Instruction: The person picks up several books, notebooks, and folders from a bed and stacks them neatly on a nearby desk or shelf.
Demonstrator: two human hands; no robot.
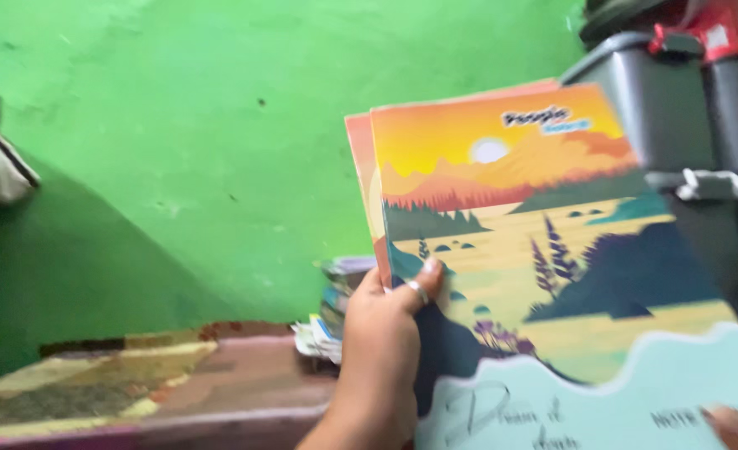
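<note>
Two hands: both on the same notebooks, in the lower half of the frame.
Right hand (732, 425): only fingertips show at the lower right corner, resting on the front cover; how far they close cannot be told.
Left hand (386, 350): lower centre, wearing a ring, thumb pressed across the left edge of the covers, fingers hidden behind, gripping the books.
Notebooks (544, 250): at least two, held upright and fanned slightly, filling the centre and right; the front cover shows a sunset lake scene with a pale blue band below.
Stack of books (336, 308): behind the left hand, against the wall.
Grey bin (677, 108): upper right, behind the notebooks.
Green wall (177, 125): farthest, filling the left and top.
</note>
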